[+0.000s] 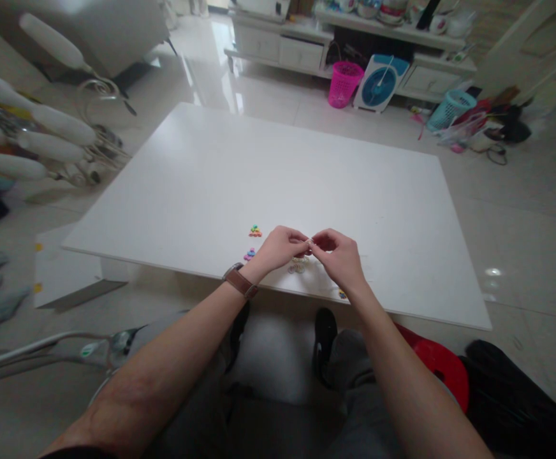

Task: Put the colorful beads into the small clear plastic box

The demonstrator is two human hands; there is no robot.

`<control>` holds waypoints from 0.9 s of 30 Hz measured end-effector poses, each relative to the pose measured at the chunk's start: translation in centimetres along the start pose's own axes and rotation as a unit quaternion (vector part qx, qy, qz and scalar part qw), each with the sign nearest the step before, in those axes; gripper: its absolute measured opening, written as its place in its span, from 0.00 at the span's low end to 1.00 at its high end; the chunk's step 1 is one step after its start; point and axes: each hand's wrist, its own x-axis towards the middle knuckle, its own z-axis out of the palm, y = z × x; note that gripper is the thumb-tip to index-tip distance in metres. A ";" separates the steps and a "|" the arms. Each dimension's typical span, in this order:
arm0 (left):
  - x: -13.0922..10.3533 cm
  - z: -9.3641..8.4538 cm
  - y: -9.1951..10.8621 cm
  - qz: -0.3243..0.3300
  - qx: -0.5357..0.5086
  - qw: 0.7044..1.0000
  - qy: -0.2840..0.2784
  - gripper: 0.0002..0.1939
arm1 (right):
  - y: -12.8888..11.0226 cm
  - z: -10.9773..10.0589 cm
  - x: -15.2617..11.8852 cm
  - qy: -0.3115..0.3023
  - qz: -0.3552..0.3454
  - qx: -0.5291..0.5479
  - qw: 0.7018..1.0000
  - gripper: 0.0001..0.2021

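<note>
My left hand (285, 247) and my right hand (338, 255) meet over the near edge of the white table. The fingertips of both are pinched together on a small pale, shiny piece (310, 241), too small to name. Just below the fingers lies a little group of thin rings (297, 268), partly hidden by my left hand. To the left sit a small green and orange cluster (255, 231) and a purple, pink and blue cluster (250, 254). A small yellow and dark piece (342, 294) shows at the table edge, partly covered by my right forearm.
The wide white table (259, 166) stretches out ahead. Beyond it stand a pink basket (345, 83), a blue and white fan (380, 83) and a low cabinet (301, 54). A red stool (438, 366) is at my right, a metal frame with white padded rollers (53, 121) at the left.
</note>
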 end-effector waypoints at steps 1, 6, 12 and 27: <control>0.0 0.0 0.0 -0.003 -0.005 1.000 -0.005 0.03 | 0.0 0.0 0.0 0.002 0.000 -0.006 1.000 0.05; 0.0 0.0 -0.1 -0.003 -0.009 1.000 -0.023 0.05 | 0.1 -0.1 0.0 0.008 0.014 -0.019 1.000 0.04; -0.1 -0.3 -0.2 -0.024 -0.049 0.996 -0.064 0.09 | 0.5 -0.1 0.1 0.007 0.026 -0.013 1.000 0.05; 0.1 -0.4 -0.2 -0.055 -0.067 0.996 -0.035 0.10 | 0.9 -0.1 0.2 -0.014 0.062 0.052 0.997 0.10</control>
